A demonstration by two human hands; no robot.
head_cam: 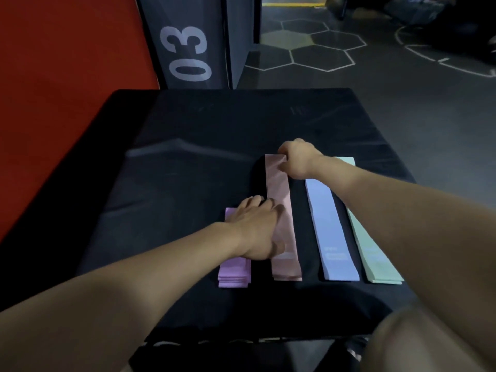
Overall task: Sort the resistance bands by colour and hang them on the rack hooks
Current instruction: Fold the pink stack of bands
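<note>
On the black cloth-covered surface, my right hand pinches the far end of the long pink resistance band, fingers curled; my left hand presses flat near its middle, beside the purple band stack. I should square edges before releasing.

Both forearms are bare from elbow to wrist, with no sleeve reaching into view. The left hand and right hand carry no gloves, rings, watches or bands. A bare knee shows at lower right, uncovered by any clothing.
</note>
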